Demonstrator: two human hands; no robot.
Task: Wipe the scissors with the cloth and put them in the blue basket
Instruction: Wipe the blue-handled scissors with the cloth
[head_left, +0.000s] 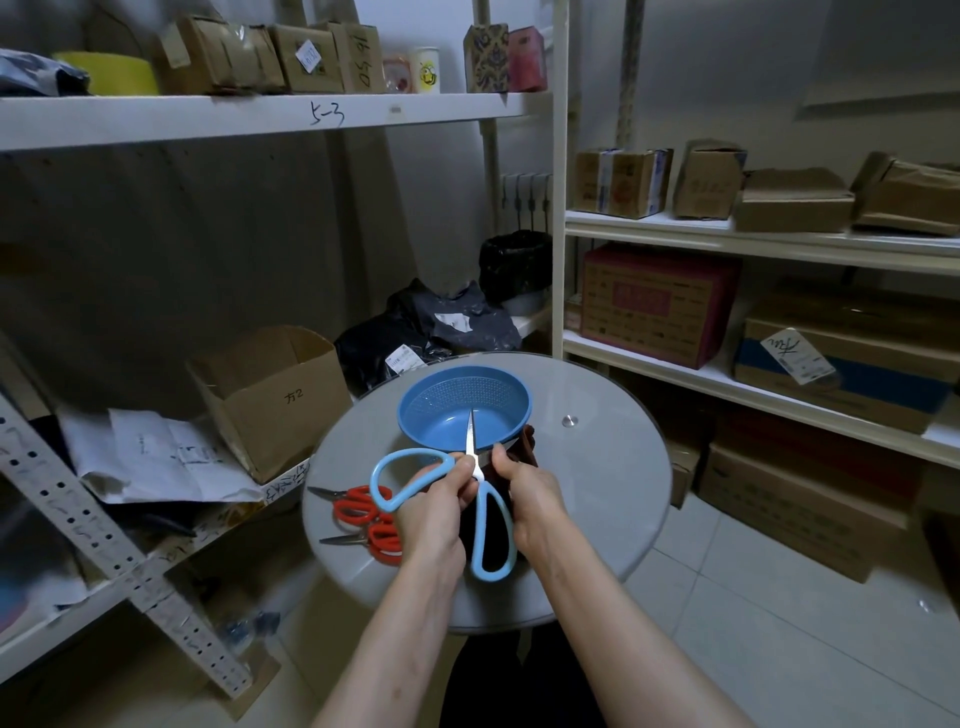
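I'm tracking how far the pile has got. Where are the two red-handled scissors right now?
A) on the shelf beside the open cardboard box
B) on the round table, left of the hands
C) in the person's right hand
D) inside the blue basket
B: both red-handled scissors lie flat on the round table, just left of the left hand, and nothing lies in the blue basket.

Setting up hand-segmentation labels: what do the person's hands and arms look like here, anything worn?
Left hand and right hand: no gloves, and no rings, watch or wristband in view. Both arms are bare all the way to the bottom edge of the picture, so no sleeve shows. No tape, markings or cables on either.
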